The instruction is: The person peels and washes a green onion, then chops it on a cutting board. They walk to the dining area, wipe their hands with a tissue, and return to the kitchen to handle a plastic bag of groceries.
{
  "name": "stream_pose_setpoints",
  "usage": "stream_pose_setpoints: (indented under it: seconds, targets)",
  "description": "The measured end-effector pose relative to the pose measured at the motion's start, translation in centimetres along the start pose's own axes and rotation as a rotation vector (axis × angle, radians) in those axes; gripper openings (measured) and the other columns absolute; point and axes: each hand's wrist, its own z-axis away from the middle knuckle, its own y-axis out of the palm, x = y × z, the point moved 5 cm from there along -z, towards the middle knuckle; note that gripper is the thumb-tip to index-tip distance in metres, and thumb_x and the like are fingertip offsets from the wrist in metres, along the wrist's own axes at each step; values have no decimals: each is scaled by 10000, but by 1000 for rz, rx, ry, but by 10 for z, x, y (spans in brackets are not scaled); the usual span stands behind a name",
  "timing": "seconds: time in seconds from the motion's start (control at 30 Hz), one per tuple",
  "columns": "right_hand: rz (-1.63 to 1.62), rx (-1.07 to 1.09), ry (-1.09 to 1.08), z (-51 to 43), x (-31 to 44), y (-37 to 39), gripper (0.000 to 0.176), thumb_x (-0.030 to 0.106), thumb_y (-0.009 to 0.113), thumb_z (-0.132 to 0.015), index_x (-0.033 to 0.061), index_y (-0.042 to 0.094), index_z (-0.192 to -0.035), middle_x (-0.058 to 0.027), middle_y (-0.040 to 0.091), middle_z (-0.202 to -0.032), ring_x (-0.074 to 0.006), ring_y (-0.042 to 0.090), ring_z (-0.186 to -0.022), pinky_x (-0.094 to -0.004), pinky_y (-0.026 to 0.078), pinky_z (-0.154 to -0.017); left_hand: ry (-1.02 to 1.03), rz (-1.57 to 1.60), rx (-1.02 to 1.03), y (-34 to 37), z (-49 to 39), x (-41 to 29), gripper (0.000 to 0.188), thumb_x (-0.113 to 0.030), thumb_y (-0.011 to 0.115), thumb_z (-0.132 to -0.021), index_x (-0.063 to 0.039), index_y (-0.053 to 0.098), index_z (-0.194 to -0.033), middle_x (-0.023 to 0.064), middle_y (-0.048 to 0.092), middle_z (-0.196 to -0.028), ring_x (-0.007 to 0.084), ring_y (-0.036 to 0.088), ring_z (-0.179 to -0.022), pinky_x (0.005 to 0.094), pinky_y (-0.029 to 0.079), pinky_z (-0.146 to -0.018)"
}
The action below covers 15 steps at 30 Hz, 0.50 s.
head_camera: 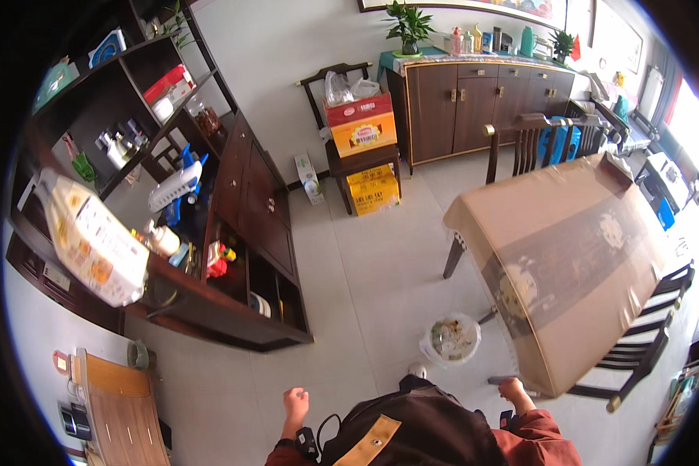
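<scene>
My left hand (296,402) hangs low in front of me over the tiled floor. Its fingers are curled in and nothing shows in them. To the right, my right hand (512,389) is near the front corner of a dining table (489,212) under a brown cloth. Its fingers are bent too. A dark grey bar (498,380), perhaps a table leg, shows right beside these fingers; whether I touch it cannot be told. Between the hands, ahead of my foot (417,370), a waste bin (451,341) lined with a clear bag holds rubbish.
A dark wood shelf unit (268,233) stands on the left, with a packaged bag (102,250) and a toy airplane (177,186) on it. A chair (364,166) ahead carries a carton (361,128). Behind are a sideboard (431,110) and more chairs (635,361) around the table.
</scene>
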Motion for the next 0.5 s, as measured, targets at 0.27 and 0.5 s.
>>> stream_pose_setpoints:
  seconds: [0.27,0.5]
  targets:
    - [-402,-249,7,-169,130,-179,210,164,518,-717,80,646,-861,-187,618,-780,-329,603,-779,-367,482,-729,-18,29,-4,32,-99,-12,142,-177,646,-661,-68,620,-748,156,602,-722,351,558,-733,435,464,-694]
    - [-271,-149,40,-254,189,-235,237,174,516,-715,87,639,-898,-155,629,-818,-302,605,-812,-356,481,-770,-140,-5,241,84,-259,-18,214,-255,615,-643,-60,656,-722,158,627,-762,331,594,-765,398,474,-723]
